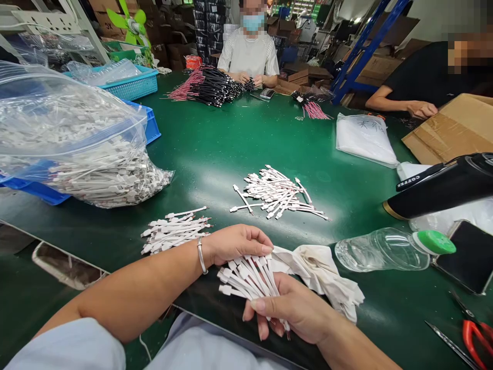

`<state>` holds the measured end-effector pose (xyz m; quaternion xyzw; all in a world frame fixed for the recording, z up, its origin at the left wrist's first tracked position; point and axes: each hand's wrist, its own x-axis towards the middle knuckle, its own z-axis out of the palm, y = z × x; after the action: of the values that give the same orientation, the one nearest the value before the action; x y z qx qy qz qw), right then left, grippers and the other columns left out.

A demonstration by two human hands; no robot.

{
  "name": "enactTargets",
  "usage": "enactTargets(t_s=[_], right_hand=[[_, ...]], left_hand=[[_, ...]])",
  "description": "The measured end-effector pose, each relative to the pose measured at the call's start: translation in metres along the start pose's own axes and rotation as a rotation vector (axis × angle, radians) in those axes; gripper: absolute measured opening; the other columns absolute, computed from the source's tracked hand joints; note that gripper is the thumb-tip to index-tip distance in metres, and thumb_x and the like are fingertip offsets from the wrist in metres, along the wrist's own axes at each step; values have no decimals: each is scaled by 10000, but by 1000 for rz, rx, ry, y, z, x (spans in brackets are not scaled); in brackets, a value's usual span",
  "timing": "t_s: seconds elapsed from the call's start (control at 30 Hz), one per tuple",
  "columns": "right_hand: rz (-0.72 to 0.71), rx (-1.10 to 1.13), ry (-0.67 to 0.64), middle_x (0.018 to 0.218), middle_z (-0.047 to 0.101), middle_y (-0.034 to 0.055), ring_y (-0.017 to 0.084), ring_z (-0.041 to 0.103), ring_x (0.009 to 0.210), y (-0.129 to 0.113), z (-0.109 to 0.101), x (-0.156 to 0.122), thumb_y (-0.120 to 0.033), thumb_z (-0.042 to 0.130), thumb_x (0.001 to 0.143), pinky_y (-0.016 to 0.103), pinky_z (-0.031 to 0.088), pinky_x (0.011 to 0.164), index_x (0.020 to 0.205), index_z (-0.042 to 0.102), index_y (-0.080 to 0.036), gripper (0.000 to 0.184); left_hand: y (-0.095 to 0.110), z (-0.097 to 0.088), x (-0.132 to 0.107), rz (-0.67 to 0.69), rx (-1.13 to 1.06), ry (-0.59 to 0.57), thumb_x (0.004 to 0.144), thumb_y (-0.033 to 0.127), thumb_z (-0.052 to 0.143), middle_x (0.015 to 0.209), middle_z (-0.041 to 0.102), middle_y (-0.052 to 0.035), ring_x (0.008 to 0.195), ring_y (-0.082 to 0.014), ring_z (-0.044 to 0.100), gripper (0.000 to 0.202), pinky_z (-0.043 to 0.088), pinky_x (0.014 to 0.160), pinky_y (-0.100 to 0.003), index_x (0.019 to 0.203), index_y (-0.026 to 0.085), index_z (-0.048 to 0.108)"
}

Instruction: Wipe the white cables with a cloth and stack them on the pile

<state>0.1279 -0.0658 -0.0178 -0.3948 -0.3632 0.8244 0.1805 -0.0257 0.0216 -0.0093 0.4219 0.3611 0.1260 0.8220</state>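
white cloth (pixel 319 275) lies against the right hand (pixel 292 308)

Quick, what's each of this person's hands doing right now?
Left hand: closed, holding a bundle of short white cables.
Right hand: closed, holding the same bundle from below.

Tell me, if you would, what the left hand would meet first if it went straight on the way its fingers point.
The left hand, resting over the white cable bundle, would probably meet the crumpled off-white cloth first, though depth is unclear from this view.
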Motion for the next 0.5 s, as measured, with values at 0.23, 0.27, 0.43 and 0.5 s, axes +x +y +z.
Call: enactTargets(t_s=[0.23,0.27,0.43,0.5], right_hand=[[-20,-1,-18,553,611,1,44,505,421,-1,0,-1,-342,709,681,119,296,341,769,691,-99,259],[-23,-3,-20,556,610,1,43,504,422,-1,0,-1,-344,710,679,119,296,341,769,692,-100,260],[-34,-27,-26,569,612,1,44,500,431,-1,-1,-2,-342,704,680,123,294,345,786,696,-102,262],[-37,-29,-30,575,611,1,47,510,440,-1,-2,-3,-337,701,684,124,298,349,788,695,-103,256]], left_hand=[[-1,0,1,-33,-38,-3,516,355,814,607,601,24,505,-82,550,438,426,526,-214,835,134,609],[-1,0,1,-41,-43,-2,511,354,816,605,603,24,501,-83,551,449,427,522,-215,842,136,605],[-1,1,1,-85,-81,-13,483,349,830,594,609,20,475,-91,548,514,407,484,-207,886,146,583],[-1,1,1,-95,-89,-24,485,350,831,590,609,19,472,-96,550,535,401,480,-205,909,150,573]])
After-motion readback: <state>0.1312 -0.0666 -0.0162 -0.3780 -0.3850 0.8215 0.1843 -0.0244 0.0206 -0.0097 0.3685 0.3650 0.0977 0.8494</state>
